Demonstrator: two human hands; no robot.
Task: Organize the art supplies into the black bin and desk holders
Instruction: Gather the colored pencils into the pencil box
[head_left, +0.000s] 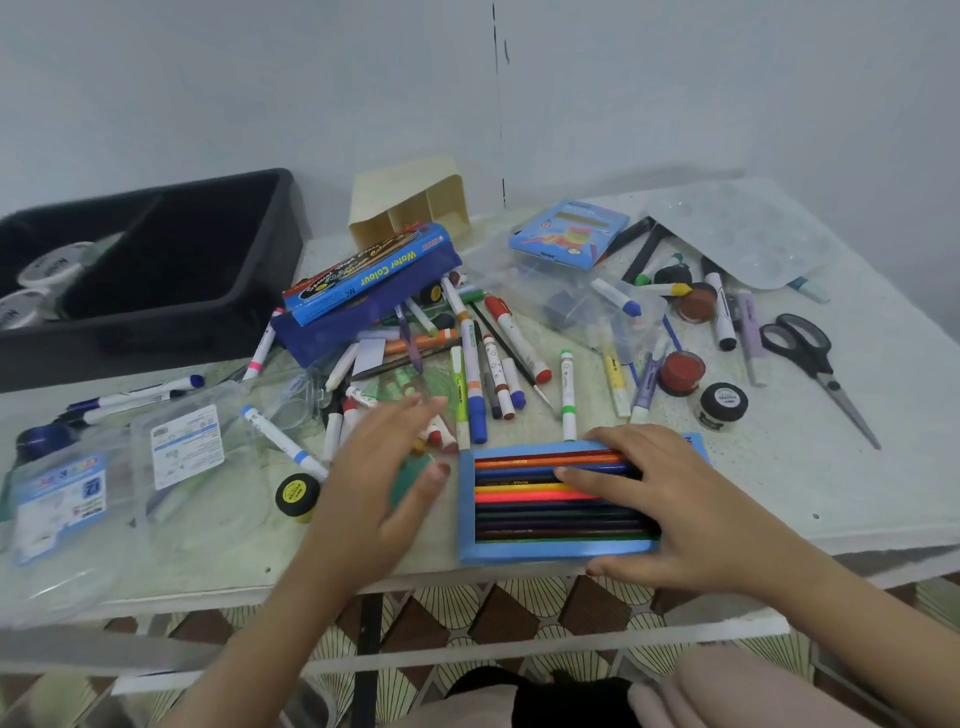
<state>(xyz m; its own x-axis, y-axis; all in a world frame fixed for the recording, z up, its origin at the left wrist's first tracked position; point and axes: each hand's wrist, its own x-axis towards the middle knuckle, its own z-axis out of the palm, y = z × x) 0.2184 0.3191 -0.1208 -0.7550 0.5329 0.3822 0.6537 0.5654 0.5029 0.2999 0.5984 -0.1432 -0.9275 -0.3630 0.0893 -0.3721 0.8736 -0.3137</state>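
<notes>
Right hand (691, 499) gripped the pencil box (545, 552) across its width: thumb on the near wall, fingers laid over the coloured pencils out to the far wall. The box lay flat, lid off, at the near table (779, 493) edge.

Left hand (384, 483), just left of the box: wide, fingers straight and spread, holding nothing. It was blurred, so I couldn't tell whether it touched the table. Something green showed under its fingers; I couldn't tell what.

Left of that hand: yellow-lid paint pot (297, 496), then clear plastic packs (187, 447).

Just beyond both hands: loose marker pile (470, 374), mixed directions, some overlapping.

Beyond the pile, past the left hand: water colour box (371, 273), tilted on a dark blue case.

Behind that: cream desk holder (410, 205), tipped so its compartments faced us.

Far beyond and left of the left hand: black bin (156, 332), upright, with white jars (49, 267) in its left compartment.

Beyond the right hand: red paint pot (681, 371) and black paint pot (723, 405), near each other.

Right of those: scissors (815, 358), blades closed, tips pointing toward us.

Further back: blue crayon box (569, 234) and clear palette (743, 234), with more markers between.
</notes>
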